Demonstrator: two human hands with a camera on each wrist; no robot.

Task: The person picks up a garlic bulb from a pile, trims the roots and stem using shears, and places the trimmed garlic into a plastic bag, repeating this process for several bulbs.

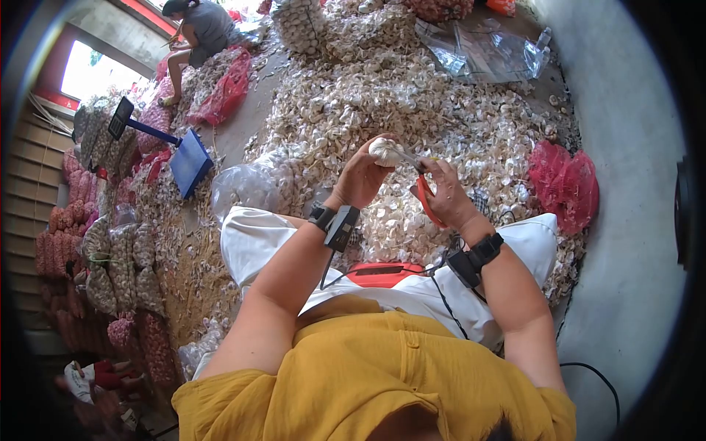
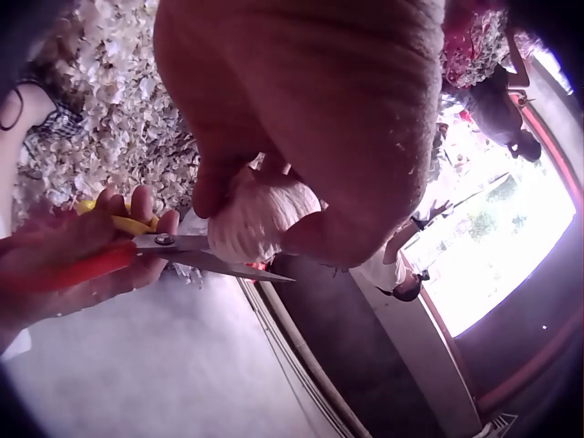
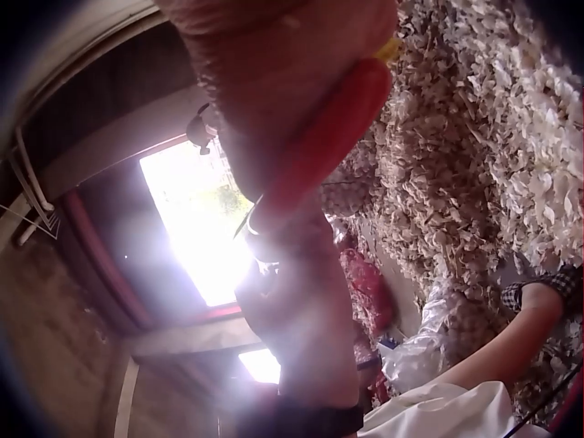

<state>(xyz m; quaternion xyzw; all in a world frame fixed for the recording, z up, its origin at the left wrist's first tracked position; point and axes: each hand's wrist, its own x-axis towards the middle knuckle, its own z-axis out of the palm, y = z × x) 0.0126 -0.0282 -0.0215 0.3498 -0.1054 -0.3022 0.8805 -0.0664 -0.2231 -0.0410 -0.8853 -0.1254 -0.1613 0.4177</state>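
Observation:
A whitish garlic bulb (image 1: 385, 152) is gripped between the thumb and fingers of my left hand (image 1: 360, 176), above the lap. My right hand (image 1: 450, 195) holds scissors (image 1: 424, 192) with red and yellow handles. In the left wrist view the scissors' blades (image 2: 214, 258) are parted, right at the underside of the garlic bulb (image 2: 260, 214). The right wrist view shows a red handle (image 3: 324, 151) along the right hand, with the blades largely hidden.
Loose garlic and peelings (image 1: 397, 88) cover the floor ahead. A pink mesh bag (image 1: 563, 187) lies beside the right wall. To the left stand a blue platform scale (image 1: 191, 163), a clear plastic bag (image 1: 246, 189) and filled mesh sacks (image 1: 121, 264). Another person (image 1: 202, 33) sits at the far left.

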